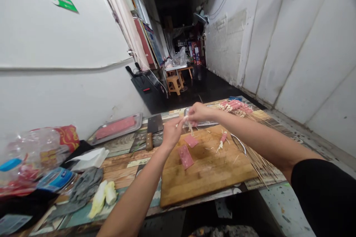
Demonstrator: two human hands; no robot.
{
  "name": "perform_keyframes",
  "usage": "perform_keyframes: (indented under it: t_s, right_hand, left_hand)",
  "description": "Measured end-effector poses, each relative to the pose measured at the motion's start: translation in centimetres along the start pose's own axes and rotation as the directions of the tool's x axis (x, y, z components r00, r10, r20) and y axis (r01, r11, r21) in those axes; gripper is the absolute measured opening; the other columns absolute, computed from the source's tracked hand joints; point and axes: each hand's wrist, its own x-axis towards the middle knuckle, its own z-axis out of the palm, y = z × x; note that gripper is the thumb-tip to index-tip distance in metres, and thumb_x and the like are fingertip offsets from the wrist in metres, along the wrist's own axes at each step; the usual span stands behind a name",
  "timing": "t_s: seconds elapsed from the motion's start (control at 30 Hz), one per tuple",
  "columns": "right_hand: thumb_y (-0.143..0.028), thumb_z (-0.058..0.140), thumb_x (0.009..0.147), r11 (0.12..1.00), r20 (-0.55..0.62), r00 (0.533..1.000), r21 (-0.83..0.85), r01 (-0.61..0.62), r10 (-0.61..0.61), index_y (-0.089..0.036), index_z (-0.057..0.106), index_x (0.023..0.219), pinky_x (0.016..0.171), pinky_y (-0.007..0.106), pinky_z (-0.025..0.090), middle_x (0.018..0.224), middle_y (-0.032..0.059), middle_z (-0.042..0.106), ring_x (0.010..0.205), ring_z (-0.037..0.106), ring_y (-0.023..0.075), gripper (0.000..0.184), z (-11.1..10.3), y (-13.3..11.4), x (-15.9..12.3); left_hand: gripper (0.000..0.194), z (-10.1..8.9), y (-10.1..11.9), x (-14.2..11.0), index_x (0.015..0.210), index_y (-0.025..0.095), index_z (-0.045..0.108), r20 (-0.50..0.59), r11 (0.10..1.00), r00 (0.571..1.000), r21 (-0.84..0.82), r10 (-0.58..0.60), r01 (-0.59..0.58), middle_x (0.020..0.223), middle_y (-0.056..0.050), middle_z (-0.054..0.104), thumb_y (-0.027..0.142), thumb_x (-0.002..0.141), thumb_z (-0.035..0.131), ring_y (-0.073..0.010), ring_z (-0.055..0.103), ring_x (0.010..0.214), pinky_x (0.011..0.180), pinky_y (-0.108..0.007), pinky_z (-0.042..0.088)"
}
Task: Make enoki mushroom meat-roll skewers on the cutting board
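Observation:
My left hand (pixel 171 130) and my right hand (pixel 198 113) meet above the far edge of a wooden cutting board (pixel 211 181). Both are closed, fingertips pinched around a small bunch of pale enoki mushrooms (pixel 191 129), whose strands hang down between them. Just below lie two flat slices of pink meat, a nearer slice (pixel 185 157) and a farther slice (pixel 191 141). Under my right forearm, a pink meat roll (pixel 223 137) with enoki sticking out of its ends rests on the board. My fingers partly hide the bunch.
Several bamboo skewers (pixel 260 161) lie right of the board, with finished meat rolls (pixel 236 106) behind. A cleaver (pixel 155 124) and a tray (pixel 139 120) of pink meat sit left. Nearer left are a grey cloth (pixel 86 189), cabbage pieces (pixel 98 198) and plastic bags (pixel 41 144).

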Motion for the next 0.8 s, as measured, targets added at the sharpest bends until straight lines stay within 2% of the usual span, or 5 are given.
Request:
perform_keyframes:
  t_s: [0.23, 0.43, 0.57, 0.7, 0.8]
  right_hand:
    - [-0.011, 0.073, 0.074, 0.896, -0.046, 0.998, 0.444, -0.016, 0.040, -0.012, 0.060, 0.060, 0.050, 0.018, 0.057, 0.050, 0.0014, 0.065, 0.049, 0.064, 0.0109, 0.019, 3.2, 1.5, 0.6]
    - [-0.018, 0.080, 0.071, 0.860, -0.035, 0.991, 0.501, -0.094, 0.129, -0.013, 0.056, 0.059, 0.048, 0.019, 0.057, 0.050, 0.0039, 0.065, 0.047, 0.064, 0.0123, 0.028, 5.8, 2.6, 0.9]
    - [-0.020, 0.081, 0.068, 0.829, 0.042, 0.993, 0.547, -0.113, 0.107, -0.014, 0.053, 0.059, 0.049, 0.019, 0.054, 0.052, 0.0029, 0.066, 0.050, 0.065, 0.0119, 0.029, 8.4, 5.7, 0.2]
    - [-0.037, 0.081, 0.063, 0.831, 0.144, 0.990, 0.548, -0.092, 0.015, -0.014, 0.057, 0.065, 0.053, 0.022, 0.052, 0.055, 0.0008, 0.066, 0.051, 0.063, 0.0115, 0.034, 11.1, 10.1, -1.5]
    - [-0.041, 0.075, 0.071, 0.918, 0.056, 0.994, 0.392, 0.061, -0.090, -0.015, 0.058, 0.067, 0.053, 0.023, 0.048, 0.057, -0.0004, 0.065, 0.053, 0.060, 0.0121, 0.031, 12.1, 12.3, -2.7]
  left_hand:
    - [0.039, 1.7, -0.7, -2.6, 0.108, 0.018, 0.073, -0.024, 0.859, 0.946, -0.425, -0.323, 0.283, 0.098, -0.003, 0.074, 0.046, 0.088, 0.055, -0.0211, 0.065, 0.094, 0.083, -0.027, 0.047]
    - [0.033, -0.2, -1.8, -4.1, 0.081, 0.014, 0.076, 0.084, 0.920, 0.952, -0.244, -0.295, 0.307, 0.055, 0.001, 0.062, 0.039, 0.087, 0.055, -0.0139, 0.053, 0.055, 0.061, -0.023, 0.041]
    - [0.026, -1.4, -2.1, -6.8, 0.091, 0.016, 0.078, 0.172, 0.884, 0.921, -0.263, -0.351, 0.386, 0.072, -0.003, 0.073, 0.036, 0.078, 0.067, -0.0189, 0.065, 0.070, 0.073, -0.028, 0.049]
    - [0.025, -0.4, -2.4, -11.0, 0.091, 0.017, 0.079, 0.274, 0.805, 0.865, -0.326, -0.421, 0.495, 0.090, -0.007, 0.077, 0.037, 0.079, 0.070, -0.0243, 0.070, 0.085, 0.084, -0.036, 0.053]
    - [0.017, 0.7, -2.8, -13.3, 0.090, 0.020, 0.079, 0.176, 0.897, 0.924, -0.232, -0.340, 0.375, 0.092, -0.007, 0.077, 0.031, 0.081, 0.069, -0.0239, 0.071, 0.087, 0.084, -0.038, 0.054]
